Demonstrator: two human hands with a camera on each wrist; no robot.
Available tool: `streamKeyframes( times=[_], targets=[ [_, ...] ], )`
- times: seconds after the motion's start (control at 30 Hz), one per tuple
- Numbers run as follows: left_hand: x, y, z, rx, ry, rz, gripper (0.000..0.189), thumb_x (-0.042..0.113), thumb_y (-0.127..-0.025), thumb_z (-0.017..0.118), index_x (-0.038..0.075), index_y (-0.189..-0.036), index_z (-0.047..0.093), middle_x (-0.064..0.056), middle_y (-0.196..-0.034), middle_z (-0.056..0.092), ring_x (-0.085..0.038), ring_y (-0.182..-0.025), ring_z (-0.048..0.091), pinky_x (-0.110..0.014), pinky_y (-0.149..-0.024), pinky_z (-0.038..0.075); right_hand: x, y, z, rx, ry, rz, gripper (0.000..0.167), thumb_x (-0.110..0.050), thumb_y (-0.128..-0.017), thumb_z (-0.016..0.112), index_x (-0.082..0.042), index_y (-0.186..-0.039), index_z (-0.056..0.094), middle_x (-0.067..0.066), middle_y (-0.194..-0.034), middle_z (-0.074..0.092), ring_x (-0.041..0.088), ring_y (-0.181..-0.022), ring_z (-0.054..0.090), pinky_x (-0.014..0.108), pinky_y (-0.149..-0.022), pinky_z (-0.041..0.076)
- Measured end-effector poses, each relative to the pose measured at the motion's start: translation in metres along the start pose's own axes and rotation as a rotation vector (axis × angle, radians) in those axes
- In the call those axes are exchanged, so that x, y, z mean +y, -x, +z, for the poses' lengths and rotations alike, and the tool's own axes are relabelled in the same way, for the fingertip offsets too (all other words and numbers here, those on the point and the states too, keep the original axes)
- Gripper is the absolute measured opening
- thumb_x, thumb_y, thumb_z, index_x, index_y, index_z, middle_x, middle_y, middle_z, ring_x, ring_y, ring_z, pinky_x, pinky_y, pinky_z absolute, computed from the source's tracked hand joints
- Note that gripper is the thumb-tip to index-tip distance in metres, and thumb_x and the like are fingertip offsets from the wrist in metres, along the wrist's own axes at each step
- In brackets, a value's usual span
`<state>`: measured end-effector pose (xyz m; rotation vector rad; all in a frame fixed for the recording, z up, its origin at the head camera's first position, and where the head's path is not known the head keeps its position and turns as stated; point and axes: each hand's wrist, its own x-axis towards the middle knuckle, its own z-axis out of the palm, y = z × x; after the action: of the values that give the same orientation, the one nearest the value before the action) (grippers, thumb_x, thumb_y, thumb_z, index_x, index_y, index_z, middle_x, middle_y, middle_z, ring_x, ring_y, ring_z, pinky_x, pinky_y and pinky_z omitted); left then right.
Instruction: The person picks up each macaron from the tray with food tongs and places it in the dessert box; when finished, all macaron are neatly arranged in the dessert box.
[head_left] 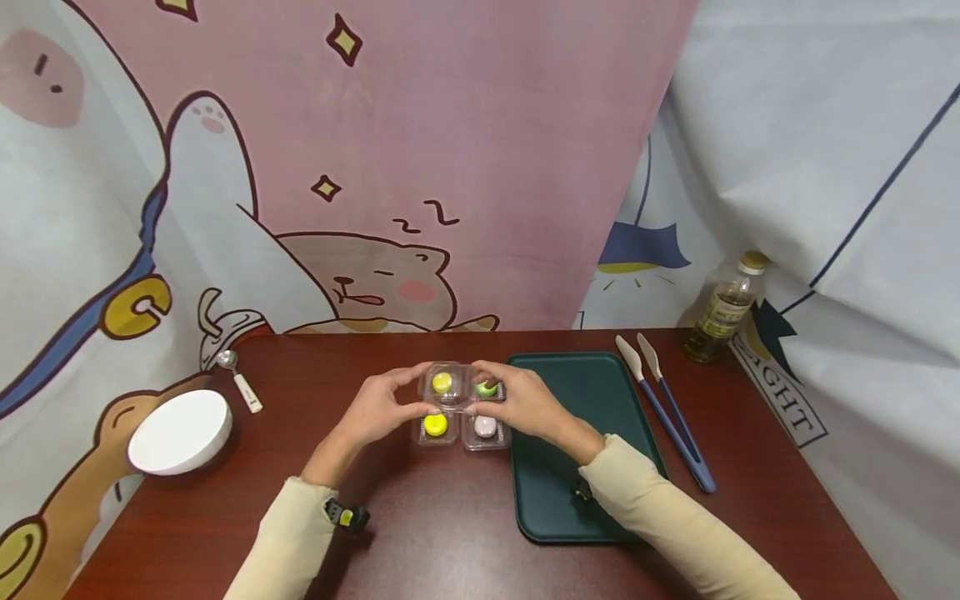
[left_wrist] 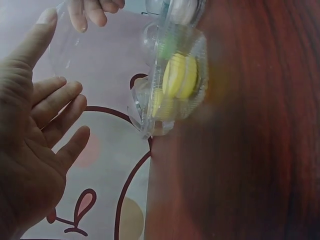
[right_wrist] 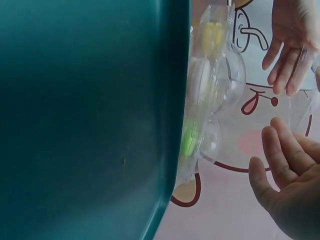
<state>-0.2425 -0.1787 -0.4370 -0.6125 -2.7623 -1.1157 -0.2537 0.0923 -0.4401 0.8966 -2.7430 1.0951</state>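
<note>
In the head view, my left hand (head_left: pixel 380 406) and right hand (head_left: pixel 527 400) hold a thin clear plastic piece (head_left: pixel 452 407) from its two sides, between thumbs and fingers. See-through as it is, its exact shape is hard to tell. Under it, on the table, lies a clear plastic macaron pack (head_left: pixel 487 445). A yellow macaron (head_left: pixel 436 425) and a pale macaron (head_left: pixel 485 426) show in its near cells. Behind them are another yellow macaron (head_left: pixel 442 382) and a green macaron (head_left: pixel 487 388), partly covered by my fingers. Rounded domes stand out from the pack (right_wrist: pixel 220 85) in the right wrist view.
A dark green tray (head_left: pixel 577 500) lies right beside the pack, under my right forearm. Blue-handled tongs (head_left: pixel 678 421) and an oil bottle (head_left: pixel 722 317) are farther right. At the left are a white bowl (head_left: pixel 180 433) and a small scoop (head_left: pixel 243 387). A printed curtain (head_left: pixel 525 167) hangs behind.
</note>
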Motion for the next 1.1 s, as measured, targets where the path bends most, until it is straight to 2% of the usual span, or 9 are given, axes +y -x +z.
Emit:
streamKeyframes(
  times=[0.13, 0.27, 0.43, 0.73, 0.93, 1.1],
  targets=[
    [-0.003, 0.004, 0.001, -0.012, -0.037, 0.029, 0.073, 0.036, -0.079, 0.087, 0.011, -0.142, 0.061, -0.01, -0.139, 0.065, -0.032, -0.13, 0.061, -0.052, -0.105, 0.051, -0.004, 0.003, 0.003, 0.003, 0.075, -0.019, 0.076, -0.047, -0.082, 0.081, -0.01, -0.144, 0.057, 0.006, -0.129, 0.071, 0.022, -0.115, 0.069, 0.047, -0.096, 0.057],
    [-0.008, 0.01, 0.0, -0.047, -0.064, 0.018, 0.074, 0.038, -0.079, 0.087, 0.009, -0.141, 0.061, -0.013, -0.139, 0.065, -0.034, -0.13, 0.061, -0.054, -0.105, 0.051, -0.008, 0.004, 0.011, -0.007, 0.146, -0.012, 0.077, -0.05, -0.082, 0.081, -0.01, -0.143, 0.059, 0.01, -0.135, 0.067, 0.028, -0.122, 0.065, 0.052, -0.103, 0.052],
    [-0.012, 0.015, -0.001, -0.091, -0.104, -0.022, 0.074, 0.04, -0.078, 0.087, 0.01, -0.141, 0.061, -0.013, -0.138, 0.065, -0.033, -0.129, 0.061, -0.054, -0.104, 0.051, -0.01, 0.003, 0.02, -0.018, 0.204, -0.028, 0.074, -0.05, -0.08, 0.082, -0.009, -0.139, 0.063, 0.013, -0.134, 0.066, 0.034, -0.127, 0.06, 0.058, -0.108, 0.046],
    [-0.021, 0.02, 0.002, -0.166, -0.164, -0.099, 0.074, 0.047, -0.078, 0.085, 0.012, -0.139, 0.063, -0.011, -0.136, 0.067, -0.03, -0.128, 0.062, -0.053, -0.105, 0.05, -0.008, -0.005, 0.035, -0.052, 0.346, -0.083, 0.073, -0.057, -0.076, 0.083, -0.009, -0.13, 0.07, 0.011, -0.124, 0.07, 0.032, -0.122, 0.06, 0.057, -0.108, 0.045],
    [-0.027, 0.02, 0.007, -0.181, -0.16, -0.113, 0.073, 0.045, -0.08, 0.085, 0.011, -0.14, 0.062, -0.009, -0.137, 0.067, -0.029, -0.13, 0.061, -0.052, -0.107, 0.049, -0.005, -0.009, 0.041, -0.107, 0.452, -0.085, 0.074, -0.063, -0.079, 0.077, -0.013, -0.132, 0.069, 0.007, -0.124, 0.07, 0.03, -0.126, 0.057, 0.053, -0.109, 0.045],
    [-0.029, 0.02, 0.009, -0.185, -0.153, -0.131, 0.074, 0.046, -0.08, 0.084, 0.011, -0.141, 0.061, -0.009, -0.138, 0.066, -0.029, -0.131, 0.06, -0.052, -0.107, 0.049, -0.006, -0.01, 0.043, -0.122, 0.486, -0.093, 0.071, -0.062, -0.081, 0.076, -0.012, -0.131, 0.069, 0.007, -0.124, 0.071, 0.03, -0.126, 0.056, 0.051, -0.112, 0.043]
  ],
)
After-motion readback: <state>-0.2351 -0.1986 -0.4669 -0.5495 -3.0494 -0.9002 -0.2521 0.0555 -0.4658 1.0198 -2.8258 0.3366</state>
